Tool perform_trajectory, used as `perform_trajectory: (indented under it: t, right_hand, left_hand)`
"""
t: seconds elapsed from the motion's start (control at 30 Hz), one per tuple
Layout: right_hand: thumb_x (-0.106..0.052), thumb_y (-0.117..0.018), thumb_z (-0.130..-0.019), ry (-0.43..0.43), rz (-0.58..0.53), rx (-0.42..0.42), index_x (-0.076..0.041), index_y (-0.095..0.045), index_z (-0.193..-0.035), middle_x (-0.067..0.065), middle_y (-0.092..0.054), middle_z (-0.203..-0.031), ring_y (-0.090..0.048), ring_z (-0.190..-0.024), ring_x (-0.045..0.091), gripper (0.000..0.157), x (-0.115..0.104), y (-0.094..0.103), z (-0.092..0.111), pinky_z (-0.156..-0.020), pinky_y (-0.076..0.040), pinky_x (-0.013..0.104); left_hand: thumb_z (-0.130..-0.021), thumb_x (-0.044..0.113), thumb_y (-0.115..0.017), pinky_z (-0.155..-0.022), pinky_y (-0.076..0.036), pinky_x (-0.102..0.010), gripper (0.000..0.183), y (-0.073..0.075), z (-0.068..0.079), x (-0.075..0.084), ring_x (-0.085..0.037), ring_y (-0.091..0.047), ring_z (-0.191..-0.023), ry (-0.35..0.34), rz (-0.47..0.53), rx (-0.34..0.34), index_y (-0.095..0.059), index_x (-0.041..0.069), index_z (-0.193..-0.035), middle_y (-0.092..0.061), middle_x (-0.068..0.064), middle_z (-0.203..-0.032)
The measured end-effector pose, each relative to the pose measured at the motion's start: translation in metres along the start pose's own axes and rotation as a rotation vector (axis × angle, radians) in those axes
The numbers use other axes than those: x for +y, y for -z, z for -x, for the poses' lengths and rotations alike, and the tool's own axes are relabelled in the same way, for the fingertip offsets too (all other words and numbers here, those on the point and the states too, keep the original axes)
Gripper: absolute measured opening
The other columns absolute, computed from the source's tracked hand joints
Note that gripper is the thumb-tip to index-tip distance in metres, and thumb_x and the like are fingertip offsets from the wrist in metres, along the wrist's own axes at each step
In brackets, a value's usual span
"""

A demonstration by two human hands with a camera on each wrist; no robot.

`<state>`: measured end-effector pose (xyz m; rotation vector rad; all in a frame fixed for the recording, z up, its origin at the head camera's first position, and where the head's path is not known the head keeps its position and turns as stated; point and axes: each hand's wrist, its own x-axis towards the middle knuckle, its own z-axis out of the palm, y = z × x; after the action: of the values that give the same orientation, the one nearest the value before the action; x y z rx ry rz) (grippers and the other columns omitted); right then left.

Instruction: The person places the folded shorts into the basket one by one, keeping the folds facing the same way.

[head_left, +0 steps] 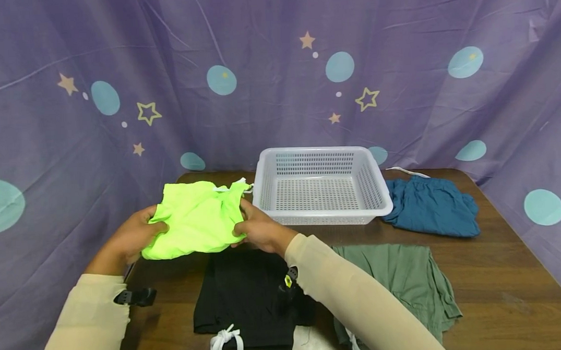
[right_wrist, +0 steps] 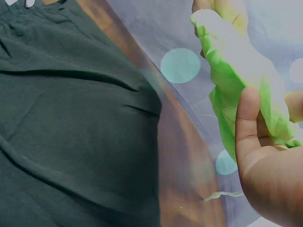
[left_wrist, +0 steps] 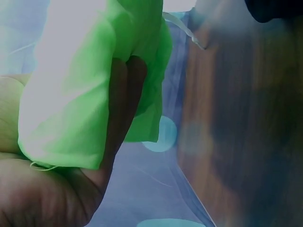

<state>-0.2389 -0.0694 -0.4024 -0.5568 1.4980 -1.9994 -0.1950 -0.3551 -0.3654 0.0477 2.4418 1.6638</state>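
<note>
Neon yellow-green shorts (head_left: 198, 218) with a white drawstring are held up over the left part of the table, between my two hands. My left hand (head_left: 139, 234) grips their left edge, the thumb on the near side of the cloth. At the opposite edge my right hand (head_left: 260, 227) pinches the fabric close to the drawstring. In the left wrist view, fingers (left_wrist: 125, 94) lie against the bright cloth. The right wrist view shows the thumb (right_wrist: 248, 116) pressed on it. Black shorts (head_left: 248, 301) with a tied white cord lie below the hands.
A white perforated plastic basket (head_left: 322, 215) stands at the back of the wooden table (head_left: 515, 274). Blue shorts (head_left: 434, 207) lie to its right. Grey-green shorts (head_left: 407, 274) lie in front, partly behind my right sleeve. A purple patterned curtain (head_left: 278, 117) hangs behind.
</note>
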Motion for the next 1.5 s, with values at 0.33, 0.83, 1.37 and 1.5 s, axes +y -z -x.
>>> perform_trajectory:
  t: [0.33, 0.83, 1.37, 1.5]
  right_hand:
    - [0.017, -0.045, -0.074, 0.017, 0.022, -0.013, -0.02, -0.027, -0.143, 0.015, -0.056, -0.113, -0.061, -0.087, 0.03, 0.08, -0.016, 0.002, 0.001, -0.071, -0.05, 0.054]
    - [0.016, -0.045, -0.077, 0.051, 0.032, -0.031, -0.023, -0.029, -0.143, 0.012, -0.052, -0.12, -0.059, -0.093, 0.029, 0.079, -0.034, 0.007, 0.006, -0.076, -0.047, 0.059]
    - [0.016, -0.045, -0.076, 0.095, 0.021, -0.039, -0.024, -0.03, -0.142, 0.014, -0.051, -0.122, -0.058, -0.093, 0.03, 0.079, -0.05, 0.014, 0.011, -0.076, -0.046, 0.06]
    - [0.017, -0.044, -0.075, 0.101, 0.01, -0.039, -0.022, -0.03, -0.142, 0.015, -0.051, -0.121, -0.057, -0.093, 0.029, 0.079, -0.053, 0.016, 0.012, -0.073, -0.048, 0.056]
  left_hand:
    - [-0.092, 0.003, -0.048, -0.061, -0.054, -0.04, 0.049, -0.001, -0.002, 0.015, -0.022, -0.064, -0.07, -0.019, 0.032, 0.015, -0.029, -0.005, -0.136, -0.057, -0.011, -0.09]
    - [-0.091, 0.003, -0.049, -0.057, -0.054, -0.039, 0.044, -0.003, -0.004, 0.034, -0.021, -0.063, -0.066, -0.053, 0.022, 0.042, -0.033, -0.005, -0.131, -0.056, -0.01, -0.086]
    - [-0.091, 0.005, -0.05, -0.057, -0.054, -0.036, 0.043, -0.008, -0.008, 0.055, -0.018, -0.062, -0.063, -0.087, -0.013, 0.077, -0.038, -0.002, -0.131, -0.057, -0.008, -0.086]
    - [-0.091, 0.005, -0.05, -0.057, -0.054, -0.037, 0.042, -0.01, -0.01, 0.058, -0.018, -0.062, -0.064, -0.095, -0.011, 0.075, -0.039, -0.002, -0.131, -0.057, -0.009, -0.086]
